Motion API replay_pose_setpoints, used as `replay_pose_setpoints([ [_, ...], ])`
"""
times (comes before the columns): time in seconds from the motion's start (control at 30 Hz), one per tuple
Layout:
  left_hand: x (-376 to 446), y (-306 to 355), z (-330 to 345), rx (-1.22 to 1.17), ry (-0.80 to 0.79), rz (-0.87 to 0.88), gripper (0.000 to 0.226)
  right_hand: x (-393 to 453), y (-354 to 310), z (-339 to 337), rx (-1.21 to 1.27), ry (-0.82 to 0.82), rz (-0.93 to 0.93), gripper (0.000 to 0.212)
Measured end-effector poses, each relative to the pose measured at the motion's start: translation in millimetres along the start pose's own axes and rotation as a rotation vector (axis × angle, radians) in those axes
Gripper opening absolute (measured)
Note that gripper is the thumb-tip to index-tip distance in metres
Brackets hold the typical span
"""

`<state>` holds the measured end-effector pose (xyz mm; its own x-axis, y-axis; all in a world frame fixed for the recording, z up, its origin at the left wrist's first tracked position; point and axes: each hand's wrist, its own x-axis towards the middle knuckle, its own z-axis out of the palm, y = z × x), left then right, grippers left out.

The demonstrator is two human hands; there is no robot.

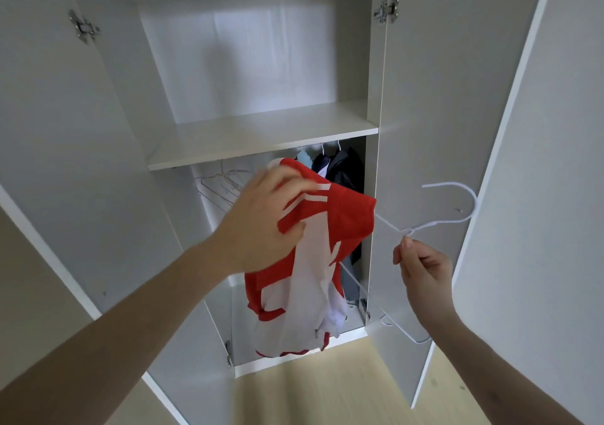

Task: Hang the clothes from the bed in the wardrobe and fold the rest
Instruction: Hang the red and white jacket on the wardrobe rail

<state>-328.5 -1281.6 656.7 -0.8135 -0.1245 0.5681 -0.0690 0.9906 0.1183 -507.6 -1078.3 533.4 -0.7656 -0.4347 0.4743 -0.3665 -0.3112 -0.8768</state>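
left hand [261, 215] fingers grip red-white shirt [304, 261], hanging lengthwise down | right hand [425, 271] fingers pinch hanger [438, 221], hook up

Both forearms bare to each hand [261, 218], no sleeves visible.

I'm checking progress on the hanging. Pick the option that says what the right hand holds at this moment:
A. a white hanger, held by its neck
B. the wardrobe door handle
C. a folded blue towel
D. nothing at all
A: the right hand pinches a white hanger just below its hook, while the left hand grips the red and white shirt in front of the open wardrobe.
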Motion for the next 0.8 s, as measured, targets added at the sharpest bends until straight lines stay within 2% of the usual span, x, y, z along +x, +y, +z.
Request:
replay_pose_setpoints([
  [0.03, 11.9, -4.6, -4.5, 0.138, 0.068, 0.06, 0.051, 2.9, -2.6, 1.7, -0.006, -0.013, -0.012, 0.047],
  [0.1, 31.8, -14.7, -4.9, 0.277, 0.02, 0.108, 0.049, 6.7, -7.4, 4.6, -0.04, -0.053, -0.036, 0.045],
  [0.2, 48.9, -21.1, 4.5, 0.197, -0.168, -0.029, 0.02, 9.7, -10.8, 3.3, -0.085, -0.106, -0.055, 0.042],
  [0.27, 53.3, -27.3, 13.4, 0.185, -0.189, -0.103, 0.03, 12.6, -10.7, -1.2, -0.11, -0.149, -0.025, 0.038],
  [0.33, 54.5, -35.5, 21.4, 0.176, -0.136, -0.123, 0.035, 17.3, -10.7, -11.3, -0.114, -0.171, 0.027, 0.031],
  [0.4, 51.5, -46.3, 24.6, 0.147, -0.079, -0.158, 0.037, 19.4, -1.5, -28.1, -0.058, -0.109, 0.122, 0.036],
  [0.47, 50.4, -49.5, 23.0, 0.143, -0.006, -0.148, 0.038, 13.1, 21.3, -52.8, 0.011, 0.087, 0.269, 0.049],
  [0.53, 52.4, -46.8, 18.1, 0.148, 0.057, -0.094, 0.04, -5.2, 53.1, -72.2, 0.069, 0.266, 0.454, 0.049],
  [0.57, 53.7, -43.9, 14.8, 0.155, 0.071, -0.078, 0.041, -17.5, 70.7, -74.6, 0.038, 0.272, 0.544, 0.043],
  [0.67, 57.1, -40.5, 5.2, 0.277, 0.08, -0.046, 0.042, -55.4, 112.9, -51.5, -0.053, 0.036, 0.76, 0.03],
  [0.73, 58.8, -40.4, -1.5, 0.349, 0.057, -0.049, 0.04, -68.1, 125.6, -31.5, 0.012, -0.022, 0.854, 0.036],
  [0.8, 58.8, -44.9, -9.2, 0.359, 0.056, -0.055, 0.04, -67.9, 132.0, -20.2, 0.204, 0.033, 0.947, 0.046],
])
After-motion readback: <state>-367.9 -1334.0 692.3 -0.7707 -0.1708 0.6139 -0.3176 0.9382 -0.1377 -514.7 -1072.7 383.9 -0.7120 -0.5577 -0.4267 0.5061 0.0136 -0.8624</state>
